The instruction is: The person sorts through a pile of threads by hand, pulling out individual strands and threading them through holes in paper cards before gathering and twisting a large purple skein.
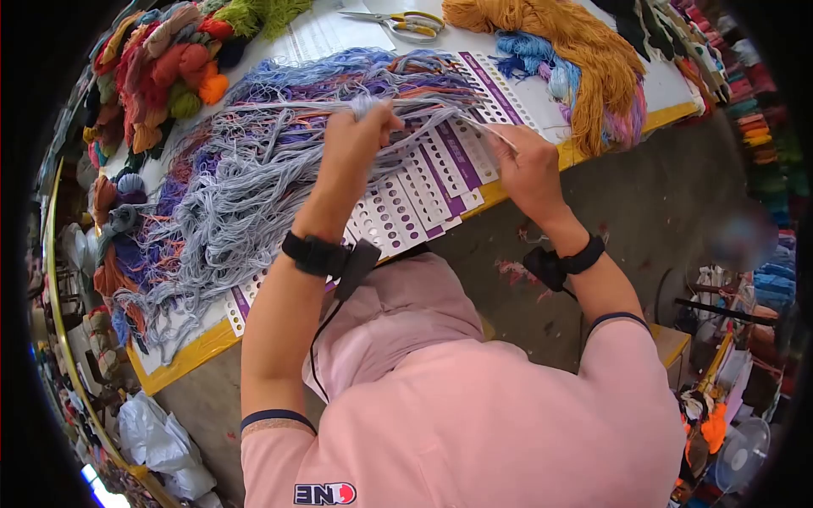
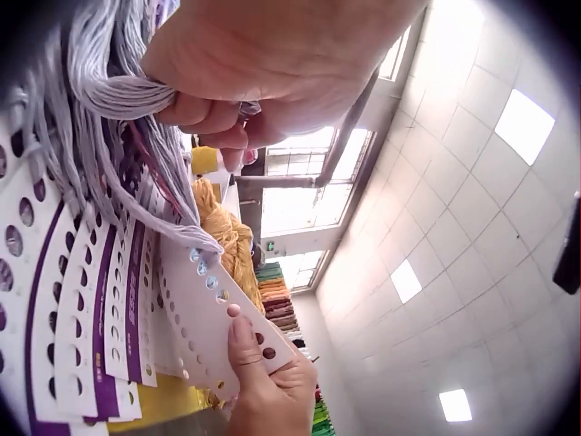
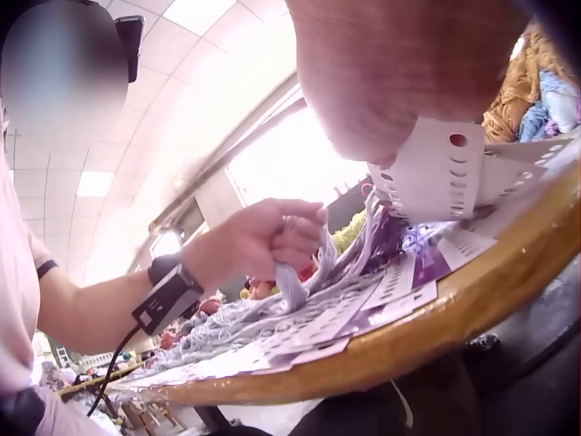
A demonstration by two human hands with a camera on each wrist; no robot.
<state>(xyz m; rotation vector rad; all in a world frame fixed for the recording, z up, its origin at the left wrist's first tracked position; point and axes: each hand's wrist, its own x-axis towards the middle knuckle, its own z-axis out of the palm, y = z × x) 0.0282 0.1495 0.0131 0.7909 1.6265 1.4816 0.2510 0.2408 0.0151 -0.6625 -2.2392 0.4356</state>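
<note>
My left hand (image 1: 357, 140) grips a bundle of pale grey-lilac thread (image 2: 118, 68), its fingers curled round the strands. My right hand (image 1: 529, 165) pinches a white punched card (image 2: 213, 309) between thumb and fingers, and the card is lifted at a tilt. A strand of the thread runs to a hole near the card's upper end in the left wrist view. Beneath the hands, more cards with purple bands (image 1: 440, 169) lie overlapping along the table edge, with grey, blue and purple threads (image 1: 254, 186) spread from them.
Scissors with yellow handles (image 1: 415, 25) lie at the table's far side. Ochre yarn (image 1: 584, 68) and blue yarn (image 1: 529, 51) are at the far right; coloured skeins (image 1: 161, 72) are heaped at the far left. Yellow tape (image 1: 190, 357) covers the table edge.
</note>
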